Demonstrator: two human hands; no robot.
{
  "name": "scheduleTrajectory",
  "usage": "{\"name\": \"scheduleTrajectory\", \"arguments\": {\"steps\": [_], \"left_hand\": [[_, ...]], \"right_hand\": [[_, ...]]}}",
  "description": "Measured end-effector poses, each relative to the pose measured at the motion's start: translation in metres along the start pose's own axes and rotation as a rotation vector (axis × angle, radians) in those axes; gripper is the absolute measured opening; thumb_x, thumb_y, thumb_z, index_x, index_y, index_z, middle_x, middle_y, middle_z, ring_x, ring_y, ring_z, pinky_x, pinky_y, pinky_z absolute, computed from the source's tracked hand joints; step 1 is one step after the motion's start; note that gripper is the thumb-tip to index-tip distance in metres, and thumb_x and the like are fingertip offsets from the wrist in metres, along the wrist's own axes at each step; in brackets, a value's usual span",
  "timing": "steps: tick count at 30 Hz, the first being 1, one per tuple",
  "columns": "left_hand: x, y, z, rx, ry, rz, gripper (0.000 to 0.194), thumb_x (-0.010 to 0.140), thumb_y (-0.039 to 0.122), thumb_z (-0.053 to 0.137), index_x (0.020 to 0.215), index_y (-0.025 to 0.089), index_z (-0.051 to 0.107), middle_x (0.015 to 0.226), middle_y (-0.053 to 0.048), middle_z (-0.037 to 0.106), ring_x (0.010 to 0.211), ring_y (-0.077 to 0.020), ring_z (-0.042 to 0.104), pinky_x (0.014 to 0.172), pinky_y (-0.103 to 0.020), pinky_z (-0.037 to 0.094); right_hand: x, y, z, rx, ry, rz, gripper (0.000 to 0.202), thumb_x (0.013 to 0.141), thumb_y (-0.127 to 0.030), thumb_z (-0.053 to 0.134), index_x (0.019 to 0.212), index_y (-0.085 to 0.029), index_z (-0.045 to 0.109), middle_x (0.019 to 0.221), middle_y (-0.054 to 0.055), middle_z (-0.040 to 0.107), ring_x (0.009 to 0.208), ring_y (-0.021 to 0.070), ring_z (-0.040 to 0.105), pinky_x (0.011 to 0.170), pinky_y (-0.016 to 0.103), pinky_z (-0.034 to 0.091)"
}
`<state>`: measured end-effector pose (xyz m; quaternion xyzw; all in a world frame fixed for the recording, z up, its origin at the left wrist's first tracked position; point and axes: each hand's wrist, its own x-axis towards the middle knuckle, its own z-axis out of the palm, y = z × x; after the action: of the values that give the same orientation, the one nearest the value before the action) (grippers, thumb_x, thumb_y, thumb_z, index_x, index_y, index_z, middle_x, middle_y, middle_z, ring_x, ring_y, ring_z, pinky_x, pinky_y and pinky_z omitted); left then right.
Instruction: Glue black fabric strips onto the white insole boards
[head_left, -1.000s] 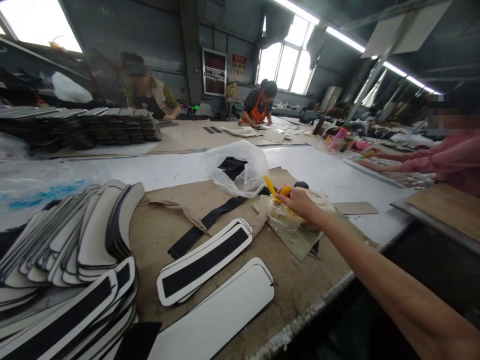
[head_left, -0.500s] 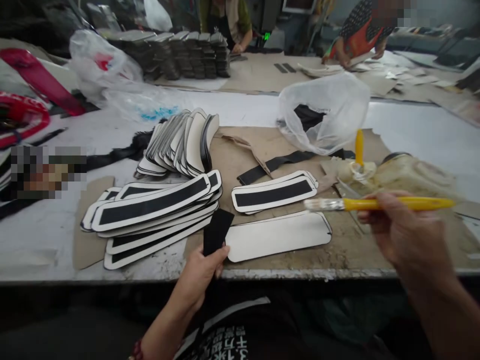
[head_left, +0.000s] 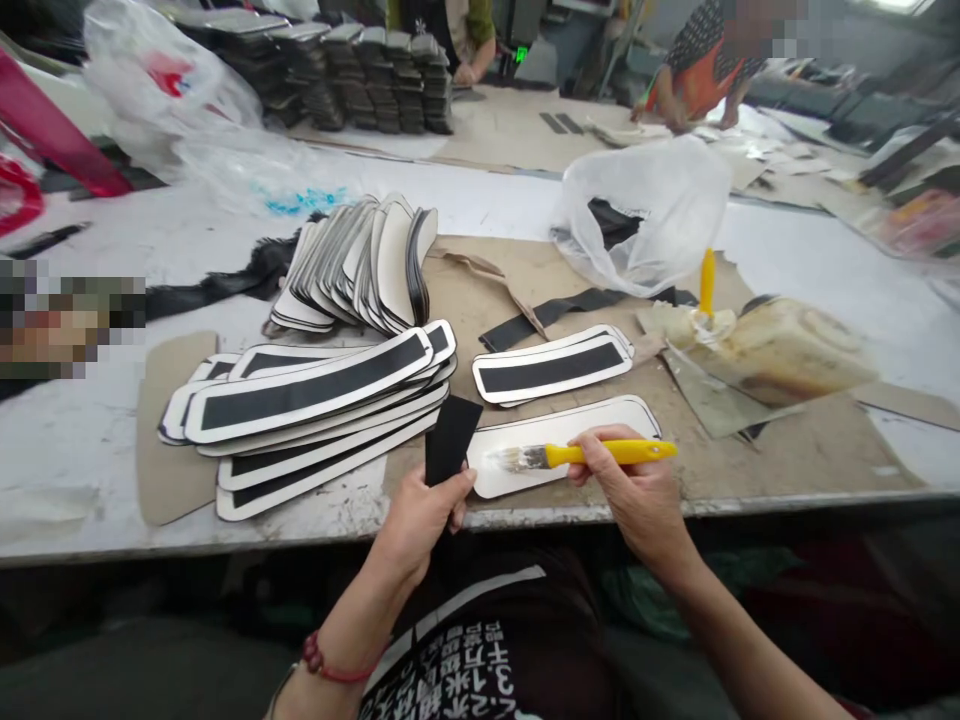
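Between its thumb and fingers my left hand (head_left: pixel 420 515) grips a black strip (head_left: pixel 451 438), beside the left end of a white curved piece (head_left: pixel 585 430). My right hand (head_left: pixel 634 490) is closed around the yellow handle of a brush (head_left: pixel 611 452). The bristles rest on the white piece, near its left end. Just behind it lies a white piece with a black strip on it (head_left: pixel 555 375). To the left is a pile of similar white pieces with black strips (head_left: pixel 307 395). A bundle of plain white pieces (head_left: pixel 360 265) leans behind that pile.
A stained container (head_left: pixel 802 350) with a second yellow handle (head_left: pixel 707 280) stands at the right. Plastic bags (head_left: pixel 645 210) lie farther back. Brown paper (head_left: pixel 817 460) covers part of the table. Two people are across the table, near dark stacks (head_left: pixel 382 80).
My right hand has brought the brush left and down from near the container, onto the white piece. The left hand still holds the black strip. The view has shifted slightly.
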<state>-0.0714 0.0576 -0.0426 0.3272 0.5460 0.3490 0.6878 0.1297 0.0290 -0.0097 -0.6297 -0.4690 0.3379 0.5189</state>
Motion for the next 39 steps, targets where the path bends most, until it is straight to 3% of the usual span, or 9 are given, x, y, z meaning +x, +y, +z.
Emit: {"name": "scheduleTrajectory", "arguments": {"steps": [6,11,14,21,26,31,39], "left_hand": [[-0.001,-0.001,0.000,0.011,-0.001,0.011,0.027,0.067,0.036,0.069,0.074,0.015,0.053,0.039,0.006,0.047,0.037,-0.0082,0.038,0.039,-0.020,0.029],[-0.003,0.002,0.001,0.020,0.012,0.008,0.029,0.066,0.037,0.070,0.074,0.015,0.054,0.041,0.006,0.047,0.039,-0.0084,0.040,0.041,-0.020,0.031],[-0.004,0.003,0.002,0.016,0.025,0.006,0.030,0.065,0.038,0.070,0.073,0.015,0.054,0.040,0.007,0.046,0.038,-0.0081,0.039,0.041,-0.020,0.031],[-0.002,-0.006,0.002,-0.030,0.099,0.001,0.033,0.062,0.041,0.073,0.075,0.015,0.056,0.040,0.007,0.047,0.039,-0.0083,0.040,0.040,-0.020,0.032],[-0.002,-0.009,0.005,-0.009,0.146,0.028,0.034,0.061,0.042,0.074,0.072,0.015,0.057,0.040,0.006,0.048,0.039,-0.0092,0.041,0.040,-0.021,0.035],[-0.001,-0.010,0.008,-0.011,0.181,0.045,0.034,0.058,0.043,0.076,0.066,0.016,0.057,0.041,0.006,0.047,0.040,-0.0100,0.043,0.040,-0.021,0.036],[0.002,-0.019,0.006,-0.007,0.201,0.056,0.034,0.059,0.044,0.075,0.069,0.017,0.059,0.041,0.006,0.048,0.039,-0.0114,0.044,0.039,-0.022,0.036]], "right_hand": [[-0.004,-0.012,-0.006,-0.077,0.078,-0.073,0.019,0.083,-0.037,0.060,0.077,-0.018,0.061,0.064,0.000,0.061,0.054,0.0137,0.061,0.053,0.026,0.053],[-0.010,-0.013,0.012,0.029,0.006,-0.039,0.018,0.086,-0.035,0.056,0.079,-0.019,0.061,0.062,-0.001,0.060,0.053,0.0135,0.060,0.053,0.026,0.053],[-0.008,-0.007,0.010,-0.015,0.009,-0.056,0.017,0.084,-0.035,0.059,0.079,-0.019,0.060,0.064,0.000,0.060,0.053,0.0137,0.060,0.052,0.026,0.053],[0.002,0.012,-0.037,-0.315,0.107,-0.167,0.014,0.085,-0.033,0.058,0.082,-0.019,0.061,0.079,0.005,0.061,0.069,0.0196,0.063,0.061,0.032,0.053],[0.009,0.014,-0.067,-0.491,0.137,-0.316,0.009,0.087,-0.027,0.055,0.084,-0.020,0.060,0.079,0.004,0.060,0.073,0.0189,0.060,0.070,0.034,0.049],[0.014,0.014,-0.085,-0.624,0.149,-0.444,0.007,0.087,-0.021,0.054,0.084,-0.021,0.060,0.079,0.004,0.060,0.076,0.0191,0.059,0.072,0.034,0.048],[0.010,0.008,-0.106,-0.654,0.154,-0.554,0.011,0.083,-0.015,0.056,0.090,-0.023,0.061,0.085,0.005,0.062,0.080,0.0205,0.060,0.075,0.036,0.049]]}}
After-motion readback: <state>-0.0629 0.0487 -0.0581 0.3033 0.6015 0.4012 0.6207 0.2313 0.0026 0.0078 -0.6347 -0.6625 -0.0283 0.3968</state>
